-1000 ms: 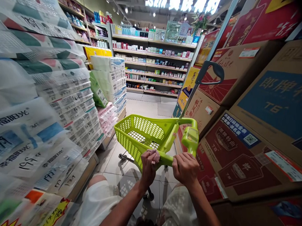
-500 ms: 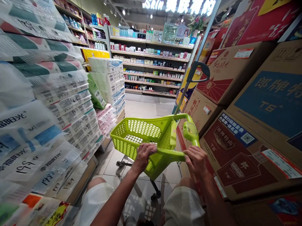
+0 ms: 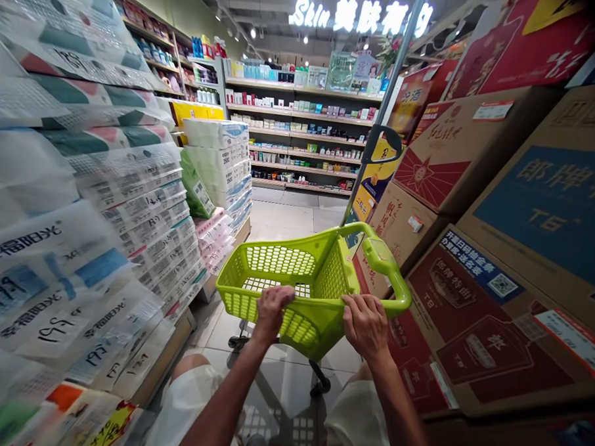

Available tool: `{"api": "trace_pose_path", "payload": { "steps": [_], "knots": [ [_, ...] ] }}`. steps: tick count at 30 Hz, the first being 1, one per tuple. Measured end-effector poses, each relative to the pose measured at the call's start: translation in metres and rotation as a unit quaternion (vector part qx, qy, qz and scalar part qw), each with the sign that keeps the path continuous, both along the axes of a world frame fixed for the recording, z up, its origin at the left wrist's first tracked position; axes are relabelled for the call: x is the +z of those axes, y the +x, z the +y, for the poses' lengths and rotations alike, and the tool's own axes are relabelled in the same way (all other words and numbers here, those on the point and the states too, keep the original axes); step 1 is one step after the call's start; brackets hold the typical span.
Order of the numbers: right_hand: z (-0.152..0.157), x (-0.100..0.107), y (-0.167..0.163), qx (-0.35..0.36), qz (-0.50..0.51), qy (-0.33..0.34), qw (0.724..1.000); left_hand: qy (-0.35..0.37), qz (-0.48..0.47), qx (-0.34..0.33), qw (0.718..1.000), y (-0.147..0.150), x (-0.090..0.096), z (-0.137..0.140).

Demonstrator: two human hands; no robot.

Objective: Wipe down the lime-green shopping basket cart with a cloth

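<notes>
A lime-green shopping cart (image 3: 309,314) stands turned sideways before me, its perforated basket bare inside and its handle to the right. My left hand (image 3: 273,309) is closed over the near rim of the basket, about midway along. Farther right on the same side, my right hand (image 3: 365,317) grips the rim close to where the handle (image 3: 402,291) joins. The fingertips of both hands are partly hidden behind the rim. A black caster wheel (image 3: 320,383) shows under the basket, on the tiled floor.
Stacked tissue packs (image 3: 143,203) line the left side on a low wooden platform (image 3: 165,360). Liquor cartons (image 3: 483,307) rise close on the right. A metal pole with a dark loop handle (image 3: 383,143) leans behind the cart. Cosmetics shelves (image 3: 303,131) stand at the back.
My right hand has moved left along the near side, away from the handle corner. The cart's handle end has swung slightly nearer and to the right. My left hand has shifted slightly left.
</notes>
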State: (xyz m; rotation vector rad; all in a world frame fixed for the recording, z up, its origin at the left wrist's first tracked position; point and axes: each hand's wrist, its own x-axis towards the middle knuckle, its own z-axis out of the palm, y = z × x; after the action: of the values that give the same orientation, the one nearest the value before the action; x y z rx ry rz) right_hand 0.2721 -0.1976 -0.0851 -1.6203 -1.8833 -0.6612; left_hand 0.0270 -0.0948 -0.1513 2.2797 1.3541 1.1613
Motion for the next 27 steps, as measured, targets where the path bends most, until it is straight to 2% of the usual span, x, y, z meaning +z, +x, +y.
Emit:
{"api": "trace_pose_path", "payload": {
  "steps": [3, 5, 7, 11, 12, 13, 15, 16, 18, 20, 21, 23, 27],
  "knots": [
    [-0.001, -0.007, 0.003, 0.004, -0.003, 0.0, 1.0, -0.002, -0.03, 0.152, 0.988, -0.048, -0.009, 0.027],
    [0.0, -0.012, -0.001, -0.005, 0.0, 0.001, 1.0, 0.005, -0.039, 0.21, 0.977, -0.058, -0.014, 0.03],
    [0.001, -0.015, -0.006, -0.011, 0.002, 0.002, 1.0, 0.018, -0.038, 0.181, 0.983, -0.046, -0.018, 0.019],
    [0.001, -0.018, -0.009, -0.01, -0.015, 0.006, 1.0, 0.061, -0.014, 0.015, 0.998, -0.012, -0.03, -0.007],
    [0.0, -0.018, -0.007, -0.009, -0.02, 0.007, 1.0, 0.067, -0.013, 0.008, 0.998, -0.015, -0.034, -0.007],
    [-0.001, -0.018, -0.005, -0.008, -0.024, 0.008, 1.0, 0.068, -0.021, 0.029, 0.997, -0.023, -0.037, -0.003],
    [-0.002, -0.018, -0.001, -0.005, -0.028, 0.009, 1.0, 0.057, -0.067, 0.141, 0.986, -0.054, -0.044, 0.015],
    [-0.002, -0.019, 0.0, -0.004, -0.026, 0.009, 1.0, 0.043, -0.103, 0.218, 0.97, -0.072, -0.047, 0.027],
    [-0.002, -0.019, 0.001, -0.003, -0.018, 0.009, 1.0, 0.0, -0.177, 0.358, 0.917, -0.103, -0.051, 0.049],
    [-0.002, -0.02, 0.0, -0.001, -0.008, 0.009, 1.0, -0.043, -0.226, 0.426, 0.875, -0.117, -0.055, 0.063],
    [-0.002, -0.021, -0.001, 0.002, -0.003, 0.01, 1.0, -0.056, -0.239, 0.435, 0.866, -0.115, -0.058, 0.064],
    [-0.001, -0.022, -0.003, 0.011, 0.003, 0.009, 1.0, -0.061, -0.241, 0.421, 0.872, -0.098, -0.067, 0.057],
    [-0.003, -0.023, -0.005, 0.034, 0.01, 0.006, 0.999, -0.029, -0.207, 0.334, 0.919, -0.058, -0.088, 0.03]
  ]
}}
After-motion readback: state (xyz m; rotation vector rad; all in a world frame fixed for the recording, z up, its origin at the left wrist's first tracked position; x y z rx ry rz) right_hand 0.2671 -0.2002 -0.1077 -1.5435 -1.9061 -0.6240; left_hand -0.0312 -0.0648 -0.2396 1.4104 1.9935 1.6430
